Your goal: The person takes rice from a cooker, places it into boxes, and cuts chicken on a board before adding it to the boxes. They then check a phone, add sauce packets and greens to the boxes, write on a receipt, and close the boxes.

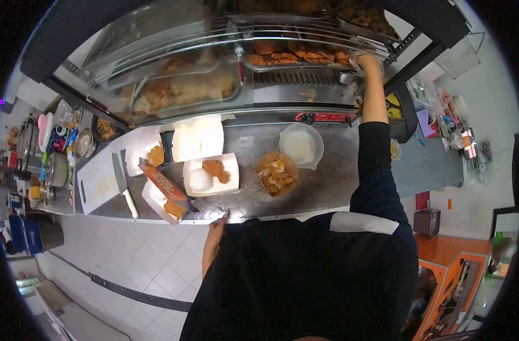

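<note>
My right arm reaches up into the glass-fronted warming cabinet. In there my right hand is at the right end of a tray of fried chicken, with something clear and plastic-like around it; its fingers are hidden, so I cannot tell what it grips. My left hand rests at the counter's front edge, fingers stretched out and holding nothing. Near it are an open white box with a rice mound and a chicken piece. A brown paper bowl of food stands further right.
A translucent tub sits behind the bowl. On the left, a knife lies across a white cutting board. A red-and-black carton and an open white lid are beside the box. Red controls line the cabinet base.
</note>
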Tool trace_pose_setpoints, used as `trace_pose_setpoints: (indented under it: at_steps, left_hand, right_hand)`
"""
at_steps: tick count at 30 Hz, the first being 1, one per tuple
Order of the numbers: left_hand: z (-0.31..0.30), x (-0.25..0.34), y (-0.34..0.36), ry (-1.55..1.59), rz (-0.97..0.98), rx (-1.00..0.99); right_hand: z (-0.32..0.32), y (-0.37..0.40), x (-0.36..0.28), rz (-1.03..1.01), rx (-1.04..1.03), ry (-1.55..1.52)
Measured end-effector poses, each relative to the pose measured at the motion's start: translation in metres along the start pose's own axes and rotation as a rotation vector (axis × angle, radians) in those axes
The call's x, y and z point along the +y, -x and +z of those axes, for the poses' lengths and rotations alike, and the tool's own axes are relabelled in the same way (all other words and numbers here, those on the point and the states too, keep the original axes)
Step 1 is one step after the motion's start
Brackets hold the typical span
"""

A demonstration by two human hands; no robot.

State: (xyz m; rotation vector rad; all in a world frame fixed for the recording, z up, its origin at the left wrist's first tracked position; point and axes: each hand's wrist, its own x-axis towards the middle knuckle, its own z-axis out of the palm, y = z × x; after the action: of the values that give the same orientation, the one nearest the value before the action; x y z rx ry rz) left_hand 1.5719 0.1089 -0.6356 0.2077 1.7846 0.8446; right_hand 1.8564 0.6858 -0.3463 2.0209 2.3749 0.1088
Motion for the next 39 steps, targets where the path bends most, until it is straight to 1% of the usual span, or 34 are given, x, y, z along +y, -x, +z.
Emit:
trace_pose_setpoints:
  at_steps: [3,4,6,7,10,12,13,15,16,17,19,21,22,24,25,27,28,29,31,32,33,34,36,37,39]
  left_hand:
    - [0.001,-0.030,-0.028,-0.091,0.052,0.111]
    - [0.003,-0.027,-0.024,-0.070,0.023,0.090]
    - [0.003,0.001,-0.002,-0.033,-0.032,0.047]
    - [0.003,0.015,0.009,-0.032,-0.100,0.027]
    - [0.007,0.021,0.014,-0.029,-0.129,0.087]
    - [0.001,-0.017,-0.019,-0.161,-0.024,0.113]
    - [0.000,-0.020,-0.025,-0.223,0.033,0.126]
    - [-0.002,-0.019,-0.023,-0.128,0.004,0.044]
    - [-0.002,-0.014,-0.018,-0.075,-0.010,0.006]
    - [-0.001,-0.023,-0.028,-0.120,0.033,0.053]
    - [-0.002,-0.056,-0.052,-0.218,0.107,0.146]
    - [0.002,-0.032,-0.030,-0.127,0.011,0.102]
    - [0.004,-0.018,-0.018,-0.082,-0.035,0.077]
    - [0.002,-0.009,-0.013,-0.088,-0.045,0.013]
    - [-0.001,-0.008,-0.014,-0.093,-0.049,-0.017]
    - [0.002,-0.027,-0.030,-0.099,0.078,0.060]
    - [0.002,-0.033,-0.033,-0.103,0.141,0.096]
    - [-0.002,-0.036,-0.037,-0.127,0.121,0.052]
    - [-0.006,-0.032,-0.038,-0.170,0.081,-0.033]
    - [-0.006,-0.030,-0.036,-0.170,0.042,-0.016]
    - [-0.004,-0.021,-0.027,-0.168,0.004,0.002]
    - [-0.003,-0.009,-0.016,-0.167,-0.035,0.021]
    - [-0.004,0.016,0.011,-0.097,-0.002,-0.051]
    - [-0.005,0.027,0.024,-0.056,0.012,-0.078]
    - [-0.010,0.043,0.040,-0.213,0.130,-0.174]
  right_hand:
    - [0.003,0.000,0.013,-0.016,-0.026,-0.024]
    - [0.002,0.001,0.016,-0.026,-0.038,-0.031]
    - [0.005,0.002,0.022,-0.049,-0.050,-0.043]
    - [0.006,0.002,0.022,-0.062,-0.052,-0.042]
    - [0.016,0.000,0.022,-0.094,-0.002,-0.006]
    - [0.025,0.001,0.020,-0.082,0.049,0.006]
    - [0.029,-0.001,0.019,-0.066,0.072,-0.032]
    - [0.026,-0.004,0.022,0.058,0.047,-0.248]
    - [0.023,-0.006,0.022,0.083,0.064,-0.377]
    - [0.020,-0.008,0.023,0.107,0.085,-0.505]
    - [0.023,0.001,0.034,0.101,0.172,-0.804]
    - [-0.004,0.070,0.001,0.176,0.389,-1.345]
    - [0.003,0.071,0.006,0.077,0.338,-1.554]
    - [0.020,0.069,0.021,-0.140,0.224,-1.963]
    - [0.002,0.101,0.010,-0.174,0.137,-2.103]
    - [0.030,0.088,0.036,-0.230,-0.068,-2.291]
    - [0.024,0.096,0.032,-0.256,-0.175,-2.379]
    - [0.027,0.114,0.025,-0.226,-0.072,-2.490]
    - [0.016,0.143,0.017,-0.352,-0.386,-2.619]
    - [0.013,0.156,0.012,-0.417,-0.553,-2.671]
    - [0.012,0.170,0.000,-0.245,-0.313,-2.610]
    - [0.017,0.172,-0.004,-0.214,-0.255,-2.522]
    - [0.036,0.174,-0.011,-0.154,-0.160,-2.345]
    - [0.040,0.175,-0.018,-0.269,-0.252,-2.292]
    - [0.025,0.197,-0.052,-0.219,-0.259,-2.102]
